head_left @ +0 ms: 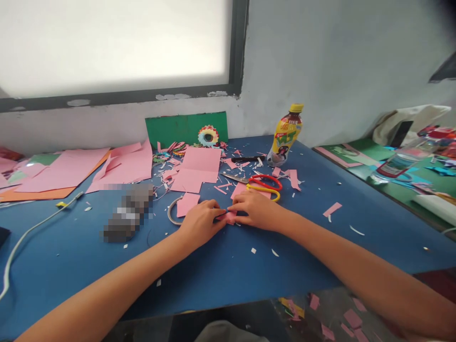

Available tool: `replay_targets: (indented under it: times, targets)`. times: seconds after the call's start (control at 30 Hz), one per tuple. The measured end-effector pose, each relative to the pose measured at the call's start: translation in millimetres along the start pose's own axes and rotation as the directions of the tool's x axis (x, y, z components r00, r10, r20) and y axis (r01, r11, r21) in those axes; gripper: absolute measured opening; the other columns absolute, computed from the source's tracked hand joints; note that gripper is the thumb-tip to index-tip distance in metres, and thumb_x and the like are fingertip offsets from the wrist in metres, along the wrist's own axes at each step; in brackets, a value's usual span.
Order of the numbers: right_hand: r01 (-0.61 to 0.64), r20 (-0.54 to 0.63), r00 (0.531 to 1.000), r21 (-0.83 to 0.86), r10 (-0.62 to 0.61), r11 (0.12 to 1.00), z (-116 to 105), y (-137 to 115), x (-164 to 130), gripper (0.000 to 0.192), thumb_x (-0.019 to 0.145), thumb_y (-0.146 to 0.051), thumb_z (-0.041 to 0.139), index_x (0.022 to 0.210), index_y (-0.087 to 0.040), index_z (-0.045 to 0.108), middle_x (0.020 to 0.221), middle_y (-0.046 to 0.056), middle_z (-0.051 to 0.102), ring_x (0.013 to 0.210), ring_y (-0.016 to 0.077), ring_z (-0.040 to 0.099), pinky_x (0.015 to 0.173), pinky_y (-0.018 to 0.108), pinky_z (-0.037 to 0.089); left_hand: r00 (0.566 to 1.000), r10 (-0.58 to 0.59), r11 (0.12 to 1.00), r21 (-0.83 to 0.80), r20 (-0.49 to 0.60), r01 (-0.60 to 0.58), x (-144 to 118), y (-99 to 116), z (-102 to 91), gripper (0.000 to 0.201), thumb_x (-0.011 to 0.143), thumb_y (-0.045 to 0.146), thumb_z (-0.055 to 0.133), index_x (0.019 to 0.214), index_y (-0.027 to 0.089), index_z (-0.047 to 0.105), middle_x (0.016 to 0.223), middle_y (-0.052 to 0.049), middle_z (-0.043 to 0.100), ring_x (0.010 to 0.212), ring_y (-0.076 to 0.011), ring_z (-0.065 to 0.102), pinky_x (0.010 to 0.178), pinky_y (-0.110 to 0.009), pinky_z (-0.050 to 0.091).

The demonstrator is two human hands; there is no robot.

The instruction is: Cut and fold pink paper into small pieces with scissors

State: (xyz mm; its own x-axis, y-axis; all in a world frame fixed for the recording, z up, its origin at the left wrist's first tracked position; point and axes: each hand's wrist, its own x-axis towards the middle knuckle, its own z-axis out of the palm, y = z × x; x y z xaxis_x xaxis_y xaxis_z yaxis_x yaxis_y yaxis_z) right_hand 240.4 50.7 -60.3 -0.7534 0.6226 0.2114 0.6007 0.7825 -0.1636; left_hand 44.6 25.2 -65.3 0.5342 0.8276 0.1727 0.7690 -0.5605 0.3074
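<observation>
Low over the blue table, my left hand and my right hand meet at a small piece of pink paper. Fingers and thumbs of both hands pinch it from either side; the fingers partly hide its shape. Just behind my right hand lie scissors with one red and one yellow handle, resting on another pink sheet. Beside my left hand, a pink paper square overlaps a grey ring. Farther back is a larger creased pink sheet.
A drink bottle and a black pen stand and lie at the back. Large pink sheets and a white cable are on the left. Paper scraps litter the blue table. A second, green table holds a clear bottle.
</observation>
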Motion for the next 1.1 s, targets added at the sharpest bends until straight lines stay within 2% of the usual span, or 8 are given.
replay_targets:
  times: [0.13,0.23,0.33,0.4,0.5,0.63,0.83,1.1]
  targets:
    - [-0.009,0.019,1.000,0.154,0.007,0.988,2.9,-1.7,0.5,0.017,0.080,-0.030,0.058,0.082,-0.015,0.066,0.091,0.008,0.063,0.084,0.0189,0.056,0.077,0.032,0.042,0.999,-0.052,0.997,-0.055,0.010,0.052,1.2,2.9,0.2,0.015,0.080,0.027,0.054,0.082,0.021,0.068,0.085,-0.004,0.064,0.081,-0.0180,0.057,0.071,-0.028,0.044]
    - [-0.086,0.063,0.995,0.258,0.072,0.962,0.7,-5.0,0.5,0.015,0.079,-0.028,0.060,0.087,-0.016,0.063,0.089,0.006,0.062,0.082,0.0172,0.056,0.073,0.029,0.043,0.991,-0.129,0.987,-0.095,0.035,0.132,4.3,3.4,-0.7,0.015,0.077,0.030,0.056,0.082,0.019,0.065,0.080,-0.003,0.063,0.074,-0.0171,0.058,0.062,-0.026,0.044]
    - [-0.150,0.086,0.988,0.271,0.131,0.951,0.2,-7.0,1.4,0.025,0.077,-0.026,0.062,0.099,-0.015,0.059,0.089,0.006,0.062,0.079,0.0168,0.057,0.068,0.028,0.044,0.978,-0.192,0.970,-0.136,0.078,0.201,7.8,2.0,0.9,0.027,0.076,0.043,0.055,0.083,0.018,0.062,0.070,-0.001,0.062,0.059,-0.0151,0.055,0.046,-0.023,0.037]
    - [-0.167,0.088,0.985,0.263,0.148,0.950,0.5,-7.1,2.4,0.029,0.075,-0.026,0.064,0.101,-0.015,0.059,0.089,0.006,0.062,0.079,0.0173,0.057,0.067,0.028,0.044,0.974,-0.200,0.962,-0.169,0.105,0.216,8.9,1.1,2.1,0.030,0.075,0.048,0.055,0.079,0.019,0.062,0.064,0.001,0.061,0.053,-0.0137,0.053,0.042,-0.022,0.033]
    - [-0.138,0.073,0.990,0.242,0.124,0.960,0.3,-5.9,3.6,0.017,0.078,-0.022,0.060,0.094,-0.016,0.063,0.091,0.007,0.060,0.082,0.0176,0.056,0.070,0.028,0.043,0.979,-0.173,0.959,-0.207,0.103,0.191,8.0,1.4,1.4,0.027,0.076,0.044,0.054,0.072,0.019,0.063,0.062,0.002,0.059,0.055,-0.0125,0.051,0.045,-0.021,0.032]
    - [-0.081,0.026,0.997,0.218,0.077,0.973,-0.8,-4.4,4.6,0.021,0.086,-0.015,0.045,0.087,-0.014,0.065,0.089,0.008,0.060,0.080,0.0160,0.056,0.073,0.029,0.042,0.990,-0.128,0.963,-0.231,0.065,0.140,5.2,3.6,-2.4,0.025,0.081,0.037,0.048,0.071,0.021,0.064,0.059,0.004,0.059,0.054,-0.0115,0.049,0.049,-0.022,0.034]
    - [-0.033,-0.068,0.997,0.204,0.048,0.978,1.0,-6.4,5.1,0.015,0.083,-0.019,0.051,0.081,-0.013,0.065,0.081,0.007,0.063,0.076,0.0166,0.055,0.073,0.030,0.040,0.990,-0.130,0.968,-0.223,-0.060,0.114,4.1,6.3,-5.4,0.014,0.078,0.024,0.051,0.082,0.020,0.063,0.077,0.000,0.064,0.065,-0.0131,0.053,0.059,-0.024,0.039]
    - [0.036,-0.300,0.953,0.209,0.029,0.977,2.9,-18.5,4.5,0.014,0.079,-0.016,0.055,0.065,-0.015,0.058,0.066,0.002,0.060,0.065,0.0135,0.052,0.063,0.026,0.038,0.966,-0.175,0.967,-0.218,-0.193,0.131,3.4,10.5,-10.3,0.010,0.072,0.026,0.058,0.066,0.020,0.064,0.060,0.003,0.060,0.056,-0.0103,0.049,0.054,-0.022,0.036]
